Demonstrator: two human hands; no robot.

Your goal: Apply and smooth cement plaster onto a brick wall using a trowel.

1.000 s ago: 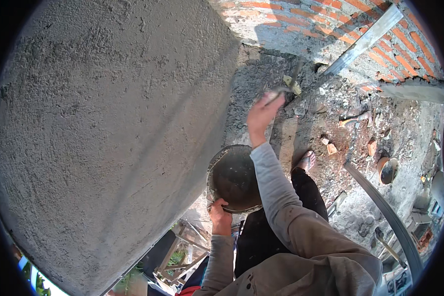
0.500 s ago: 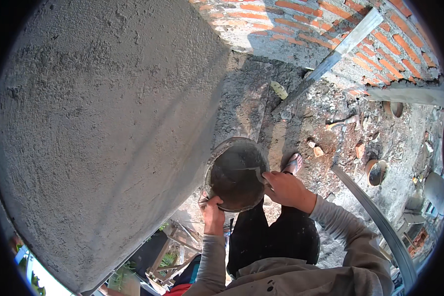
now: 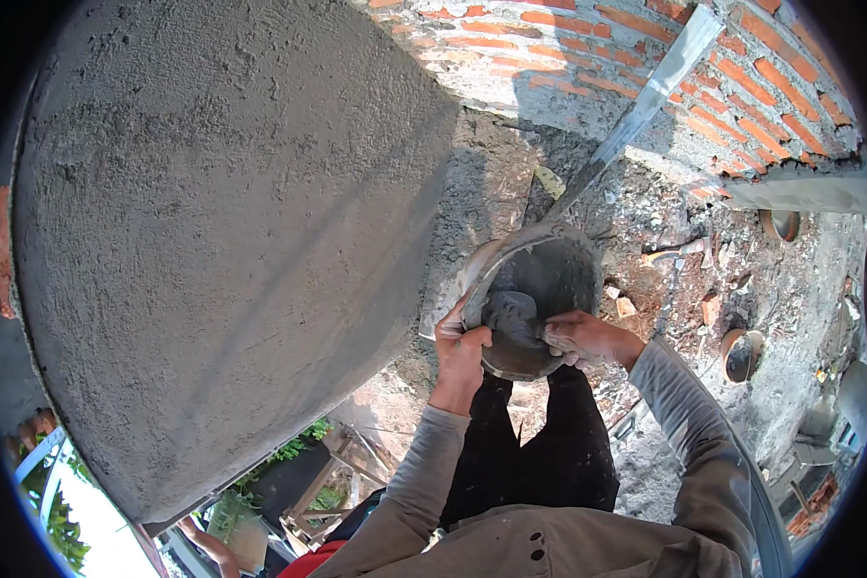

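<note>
Left hand [image 3: 460, 358] grips a round, crusted bucket [image 3: 570, 270]; right hand [image 3: 592, 337] clasps a smeared trowel [image 3: 513, 314].

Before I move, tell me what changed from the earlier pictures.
The bucket has moved to the right and forward. The right hand, stretched far forward a second ago, has come back and now reaches into it, holding what looks like a trowel. The left hand still holds the bucket; the plank stays put.
</note>
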